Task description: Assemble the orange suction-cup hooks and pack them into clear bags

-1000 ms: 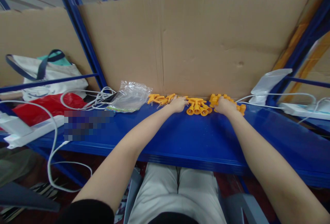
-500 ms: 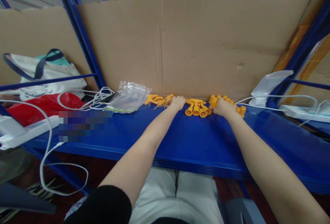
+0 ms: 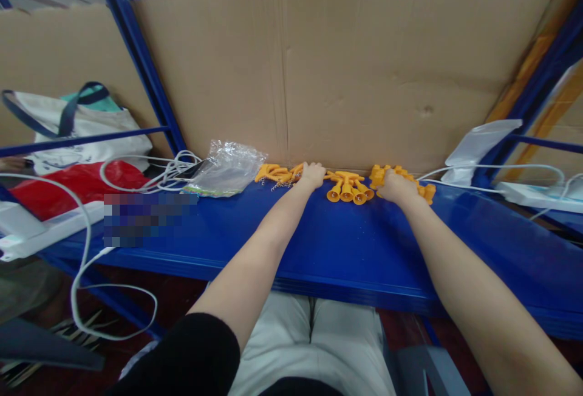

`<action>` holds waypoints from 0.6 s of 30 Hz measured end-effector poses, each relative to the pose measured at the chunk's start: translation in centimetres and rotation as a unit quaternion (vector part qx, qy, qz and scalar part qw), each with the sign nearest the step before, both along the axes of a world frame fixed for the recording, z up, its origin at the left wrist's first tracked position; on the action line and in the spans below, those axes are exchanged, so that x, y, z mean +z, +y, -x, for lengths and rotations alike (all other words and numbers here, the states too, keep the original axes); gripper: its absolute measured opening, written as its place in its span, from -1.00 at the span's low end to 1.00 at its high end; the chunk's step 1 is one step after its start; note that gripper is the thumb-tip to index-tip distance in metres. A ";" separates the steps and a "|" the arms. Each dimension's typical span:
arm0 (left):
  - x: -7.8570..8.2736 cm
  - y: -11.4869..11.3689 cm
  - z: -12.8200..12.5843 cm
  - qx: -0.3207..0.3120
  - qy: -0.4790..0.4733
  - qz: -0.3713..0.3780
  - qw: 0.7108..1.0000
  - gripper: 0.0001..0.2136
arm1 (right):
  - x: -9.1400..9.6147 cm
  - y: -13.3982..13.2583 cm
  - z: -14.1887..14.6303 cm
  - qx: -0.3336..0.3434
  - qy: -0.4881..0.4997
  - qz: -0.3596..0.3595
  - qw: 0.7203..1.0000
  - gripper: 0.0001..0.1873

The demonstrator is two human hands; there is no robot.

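Note:
Several small orange plastic parts lie in a row at the back of the blue shelf (image 3: 346, 244), against the cardboard wall. My left hand (image 3: 311, 176) rests among them, between a left cluster of orange parts with small chains (image 3: 277, 174) and a middle group of cone-shaped orange parts (image 3: 347, 188); its fingers are curled over the parts and hidden from me. My right hand (image 3: 395, 187) lies curled over the right cluster of orange parts (image 3: 421, 188), covering most of it. What either hand actually grips is not visible.
A crumpled clear plastic bag (image 3: 225, 168) and tangled white cables (image 3: 150, 172) lie left of the parts. A red bag (image 3: 75, 186) and white tote (image 3: 77, 132) sit far left. A white pouch (image 3: 480, 147) and power strip (image 3: 537, 195) are at right. Cardboard (image 3: 364, 68) backs the shelf.
Both hands stay on the orange parts. My left hand has shifted slightly left and back toward the cardboard; the view has shifted a little.

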State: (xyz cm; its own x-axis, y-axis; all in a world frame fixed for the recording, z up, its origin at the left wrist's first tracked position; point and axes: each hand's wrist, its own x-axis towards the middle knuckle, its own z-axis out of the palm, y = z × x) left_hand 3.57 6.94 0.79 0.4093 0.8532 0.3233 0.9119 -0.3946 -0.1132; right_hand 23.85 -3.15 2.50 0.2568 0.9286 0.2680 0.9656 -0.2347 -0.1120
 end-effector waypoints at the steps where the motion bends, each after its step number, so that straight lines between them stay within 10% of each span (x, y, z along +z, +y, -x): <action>1: 0.0 0.0 -0.1 -0.001 -0.001 0.004 1.000 -0.72 | 0.0 0.0 0.0 0.001 0.001 0.000 1.000 -0.45; 10: 0.3 -0.3 -1.2 0.056 0.008 0.028 0.998 -0.64 | 0.2 -0.4 0.3 -0.007 -0.003 0.010 1.000 -0.45; 18: 3.1 0.2 -0.8 0.127 -0.189 0.044 0.973 -0.64 | 0.5 -0.6 0.6 -0.009 0.001 0.021 1.000 -0.43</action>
